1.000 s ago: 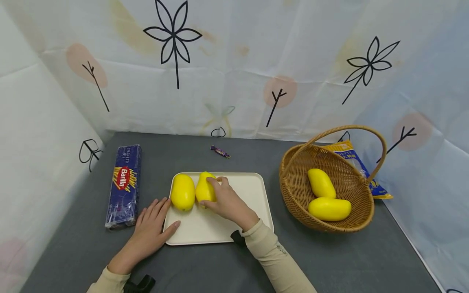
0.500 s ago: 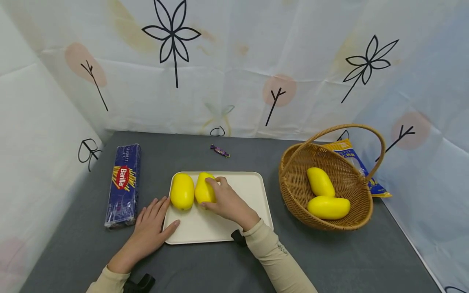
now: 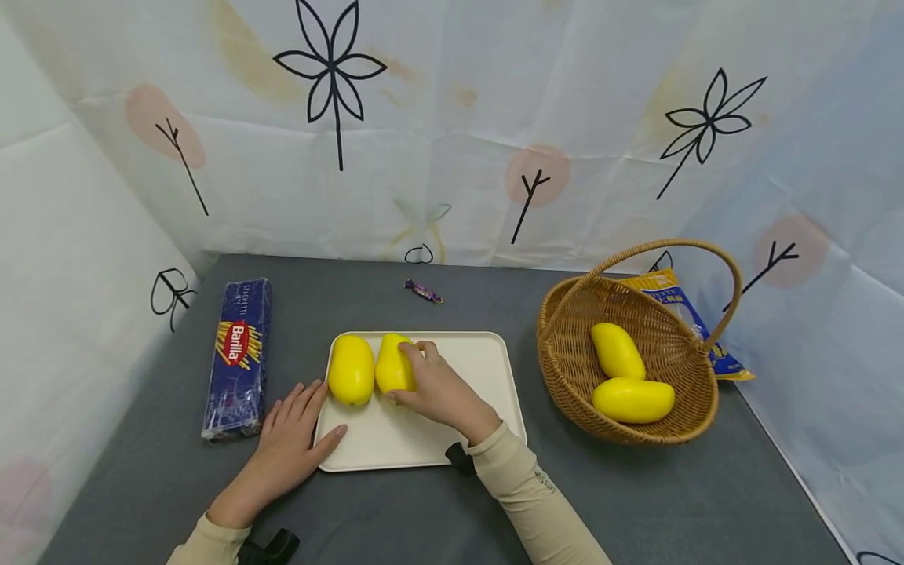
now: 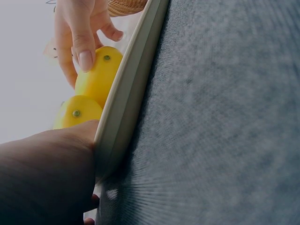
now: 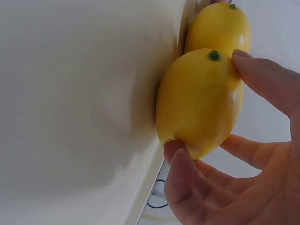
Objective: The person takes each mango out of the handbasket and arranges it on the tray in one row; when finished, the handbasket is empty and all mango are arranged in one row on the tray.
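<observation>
On the cream tray (image 3: 381, 447), two yellow mangoes stand side by side in its left part. My right hand (image 3: 446, 394) grips the right-hand mango (image 3: 391, 370), with thumb and fingers at its near and far ends. In the right wrist view the held mango (image 5: 199, 103) shows a small green stem spot and seems to rest against the tray. The other mango (image 3: 351, 370) lies close to its left. My left hand (image 3: 291, 439) rests flat with fingers straight at the tray's left edge, its thumb over the rim; it grips nothing.
A wicker basket (image 3: 570, 333) with a tall handle stands to the right, holding two mangoes (image 3: 617, 351). Behind it leans a blue and yellow bag (image 3: 727, 365). A blue spaghetti pack (image 3: 236, 396) lies left; a purple wrapped candy (image 3: 424, 292) lies behind the tray.
</observation>
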Demonstrator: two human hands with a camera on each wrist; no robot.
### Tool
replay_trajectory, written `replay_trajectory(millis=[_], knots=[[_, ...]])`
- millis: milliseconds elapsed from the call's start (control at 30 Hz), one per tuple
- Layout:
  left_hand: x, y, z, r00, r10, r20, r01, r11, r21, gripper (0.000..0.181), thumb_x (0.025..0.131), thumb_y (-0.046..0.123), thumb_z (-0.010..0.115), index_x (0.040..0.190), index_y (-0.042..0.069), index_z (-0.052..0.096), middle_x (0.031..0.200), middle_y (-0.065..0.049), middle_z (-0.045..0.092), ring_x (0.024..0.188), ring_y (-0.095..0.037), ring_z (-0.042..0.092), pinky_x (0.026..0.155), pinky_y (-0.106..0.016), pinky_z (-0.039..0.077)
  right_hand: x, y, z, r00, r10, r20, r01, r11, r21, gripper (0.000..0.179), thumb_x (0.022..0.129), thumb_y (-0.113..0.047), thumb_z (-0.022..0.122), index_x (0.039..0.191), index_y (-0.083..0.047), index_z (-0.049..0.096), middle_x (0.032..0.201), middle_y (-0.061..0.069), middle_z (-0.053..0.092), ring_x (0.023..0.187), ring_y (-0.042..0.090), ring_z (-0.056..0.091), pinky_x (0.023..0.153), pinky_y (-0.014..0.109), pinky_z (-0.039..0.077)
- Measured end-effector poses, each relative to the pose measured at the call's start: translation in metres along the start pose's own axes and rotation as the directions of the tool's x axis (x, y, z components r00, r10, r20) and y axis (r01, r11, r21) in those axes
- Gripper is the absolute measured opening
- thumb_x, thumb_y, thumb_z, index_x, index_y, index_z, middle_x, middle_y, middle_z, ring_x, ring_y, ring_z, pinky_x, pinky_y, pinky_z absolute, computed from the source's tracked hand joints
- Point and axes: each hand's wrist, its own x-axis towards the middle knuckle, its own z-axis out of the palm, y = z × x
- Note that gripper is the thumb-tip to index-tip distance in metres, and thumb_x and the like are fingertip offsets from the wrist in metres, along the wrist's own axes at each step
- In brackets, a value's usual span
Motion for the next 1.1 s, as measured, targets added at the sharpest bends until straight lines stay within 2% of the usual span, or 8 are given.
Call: replay_trajectory(millis=[333,500,600,733,867,1000,1100], knots=[[-0.001,0.002,-0.003,1.000,0.007,0.002,-0.007,1.000,-0.004,0.080,0.092,0.053,0.054,0.150,0.004,0.028,0.151,-0.022,0.029,0.140,-0.044,0.016,0.109,-0.067,0.009,-0.002,0.002,0.000,1.000,0.000,0.005,0.000,1.000,0.005,0.079,0.084,-0.041,0.072,0.146,-0.009,0.034,0.140,0.023,0.036,0.108,0.028,0.056,0.093,0.037,0.049],[-0.003,0.003,-0.004,1.000,0.007,0.005,-0.007,1.000,-0.007,0.081,0.092,0.053,0.054,0.150,0.004,0.026,0.151,-0.022,0.028,0.140,-0.045,0.015,0.108,-0.068,0.009,-0.014,0.001,-0.011,1.000,-0.012,-0.001,0.012,0.999,-0.033,0.082,0.084,-0.046,0.071,0.147,-0.010,0.033,0.143,0.020,0.035,0.112,0.028,0.056,0.094,0.037,0.050],[-0.002,0.004,-0.003,1.000,0.008,0.009,-0.008,1.000,-0.009,0.082,0.092,0.054,0.054,0.150,0.004,0.025,0.152,-0.022,0.027,0.140,-0.045,0.015,0.108,-0.068,0.009,-0.031,-0.003,-0.031,0.999,-0.050,-0.016,0.048,0.997,-0.068,0.079,0.085,-0.046,0.069,0.147,-0.011,0.033,0.143,0.016,0.037,0.118,0.028,0.053,0.096,0.038,0.049],[-0.002,0.004,-0.003,1.000,0.006,0.009,-0.006,1.000,-0.015,0.082,0.092,0.054,0.054,0.150,0.004,0.026,0.152,-0.022,0.028,0.140,-0.046,0.015,0.108,-0.068,0.009,-0.064,-0.012,-0.072,0.992,-0.117,-0.047,0.111,0.986,-0.127,0.074,0.088,-0.046,0.066,0.147,-0.014,0.035,0.143,0.011,0.040,0.122,0.025,0.051,0.095,0.037,0.050],[-0.002,0.004,-0.002,1.000,0.005,0.013,-0.005,1.000,-0.019,0.083,0.092,0.055,0.053,0.150,0.004,0.026,0.152,-0.022,0.028,0.140,-0.046,0.016,0.108,-0.069,0.009,-0.097,-0.008,-0.112,0.980,-0.175,-0.096,0.158,0.973,-0.169,0.069,0.088,-0.041,0.067,0.144,-0.014,0.038,0.139,0.009,0.043,0.106,0.018,0.058,0.083,0.030,0.054],[-0.002,0.003,-0.001,1.000,0.004,0.013,-0.004,1.000,-0.015,0.082,0.092,0.056,0.053,0.150,0.005,0.026,0.152,-0.022,0.028,0.140,-0.046,0.016,0.108,-0.068,0.009,-0.118,0.014,-0.143,0.980,-0.154,-0.124,0.129,0.973,-0.191,0.064,0.088,-0.035,0.069,0.140,-0.011,0.043,0.134,0.008,0.047,0.091,0.011,0.057,0.071,0.025,0.052],[-0.001,0.002,-0.001,1.000,0.003,0.013,-0.003,1.000,-0.011,0.083,0.092,0.057,0.052,0.151,0.005,0.026,0.152,-0.022,0.028,0.140,-0.045,0.016,0.108,-0.068,0.009,-0.127,0.036,-0.164,0.993,-0.083,-0.089,0.063,0.977,-0.204,0.059,0.089,-0.031,0.068,0.138,-0.007,0.045,0.130,0.012,0.049,0.087,0.011,0.056,0.068,0.026,0.051]])
